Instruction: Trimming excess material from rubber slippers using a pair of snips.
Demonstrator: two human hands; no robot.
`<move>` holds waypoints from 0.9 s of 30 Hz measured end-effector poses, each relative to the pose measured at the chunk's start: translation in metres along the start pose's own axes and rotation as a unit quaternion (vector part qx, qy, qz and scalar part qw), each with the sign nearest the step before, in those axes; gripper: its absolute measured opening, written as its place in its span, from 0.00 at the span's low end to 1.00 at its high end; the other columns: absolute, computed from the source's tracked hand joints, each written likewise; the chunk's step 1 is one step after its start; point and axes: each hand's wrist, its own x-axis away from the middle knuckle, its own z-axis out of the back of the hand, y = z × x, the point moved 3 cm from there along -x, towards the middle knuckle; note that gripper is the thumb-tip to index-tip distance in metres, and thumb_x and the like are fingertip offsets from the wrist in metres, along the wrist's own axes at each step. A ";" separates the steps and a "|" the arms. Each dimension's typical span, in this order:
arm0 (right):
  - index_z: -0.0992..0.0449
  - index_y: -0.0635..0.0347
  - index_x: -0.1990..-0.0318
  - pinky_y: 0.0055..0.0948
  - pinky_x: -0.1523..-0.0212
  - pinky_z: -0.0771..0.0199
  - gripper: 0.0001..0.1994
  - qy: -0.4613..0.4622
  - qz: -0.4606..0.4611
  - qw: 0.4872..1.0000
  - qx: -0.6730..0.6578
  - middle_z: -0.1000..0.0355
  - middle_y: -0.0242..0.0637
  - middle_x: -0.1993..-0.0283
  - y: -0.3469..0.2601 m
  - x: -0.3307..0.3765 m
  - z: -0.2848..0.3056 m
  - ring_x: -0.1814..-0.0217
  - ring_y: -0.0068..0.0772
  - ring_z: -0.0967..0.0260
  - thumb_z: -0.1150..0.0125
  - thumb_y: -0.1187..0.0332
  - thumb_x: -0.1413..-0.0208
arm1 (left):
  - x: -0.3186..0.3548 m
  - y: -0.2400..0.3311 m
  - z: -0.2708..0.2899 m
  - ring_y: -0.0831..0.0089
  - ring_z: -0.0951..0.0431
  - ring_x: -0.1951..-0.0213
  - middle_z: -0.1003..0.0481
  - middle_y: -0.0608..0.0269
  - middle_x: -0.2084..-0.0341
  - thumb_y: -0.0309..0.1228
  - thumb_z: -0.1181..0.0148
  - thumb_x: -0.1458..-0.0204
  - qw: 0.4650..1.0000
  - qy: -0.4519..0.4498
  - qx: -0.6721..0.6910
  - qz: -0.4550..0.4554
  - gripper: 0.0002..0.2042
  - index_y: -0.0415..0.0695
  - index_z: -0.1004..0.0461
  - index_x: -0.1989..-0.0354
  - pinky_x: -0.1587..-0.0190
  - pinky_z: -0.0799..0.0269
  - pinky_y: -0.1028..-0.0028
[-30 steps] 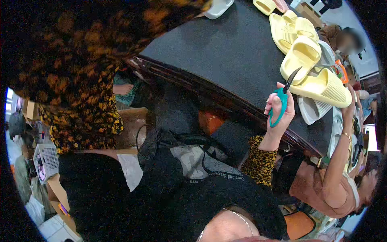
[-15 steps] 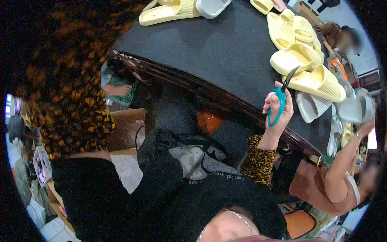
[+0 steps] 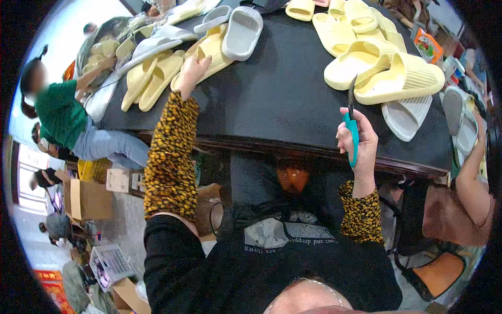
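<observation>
My right hand (image 3: pixel 361 140) is closed round scissors (image 3: pixel 352 133) with teal handles and dark blades. The blades point away from me, their tip over the lower edge of a yellow slipper (image 3: pixel 361 65). I cannot tell whether they touch it. My left hand (image 3: pixel 191 76) reaches to the far left of the table, its fingers closed on the side of a yellow slipper (image 3: pixel 215 49). A grey slipper (image 3: pixel 243 34) leans beside it. Another grey slipper (image 3: pixel 407 116) lies partly under the yellow ones on the right.
More yellow slippers (image 3: pixel 166 76) lie left of my left hand on the dark table (image 3: pixel 272 94). A person in a green top (image 3: pixel 60 112) works at the left end. On the right, another person's arm (image 3: pixel 473 162) holds grey slippers (image 3: pixel 463 120). An orange-seated chair (image 3: pixel 439 275) stands behind.
My view has swung left and levelled. My left hand has come into sight at the yellow slipper. My right hand still holds the scissors, with the blades turned more upright.
</observation>
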 end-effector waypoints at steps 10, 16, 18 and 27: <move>0.34 0.67 0.44 0.12 0.80 0.37 0.22 0.019 -0.005 1.000 0.005 0.29 0.32 0.67 0.003 0.000 -0.002 0.74 0.13 0.35 0.39 0.73 0.46 | 0.068 0.083 -0.019 0.81 0.30 0.71 0.25 0.65 0.75 0.33 0.43 0.49 0.984 -0.077 0.157 -0.024 0.13 0.32 0.25 0.64 0.68 0.35 0.77; 0.33 0.67 0.45 0.12 0.78 0.37 0.21 -0.006 -0.013 1.000 -0.014 0.30 0.30 0.68 0.001 0.001 -0.001 0.73 0.12 0.36 0.39 0.74 0.47 | 0.155 0.119 -0.022 0.84 0.33 0.74 0.27 0.69 0.78 0.29 0.40 0.50 0.954 -0.171 0.237 -0.063 0.09 0.33 0.26 0.68 0.71 0.36 0.80; 0.33 0.66 0.45 0.12 0.78 0.37 0.21 -0.004 -0.010 1.000 -0.008 0.30 0.30 0.67 0.002 0.001 -0.001 0.73 0.12 0.36 0.39 0.74 0.47 | 0.170 0.120 -0.014 0.84 0.33 0.72 0.28 0.69 0.78 0.27 0.41 0.51 0.942 -0.214 0.246 -0.078 0.07 0.34 0.26 0.69 0.68 0.35 0.79; 0.32 0.64 0.46 0.12 0.79 0.37 0.20 0.012 -0.002 1.000 0.009 0.31 0.29 0.69 0.000 0.001 -0.004 0.74 0.12 0.37 0.39 0.74 0.47 | 0.136 0.101 0.002 0.80 0.30 0.75 0.26 0.65 0.79 0.28 0.44 0.49 0.981 -0.100 0.164 -0.033 0.08 0.34 0.26 0.67 0.68 0.33 0.78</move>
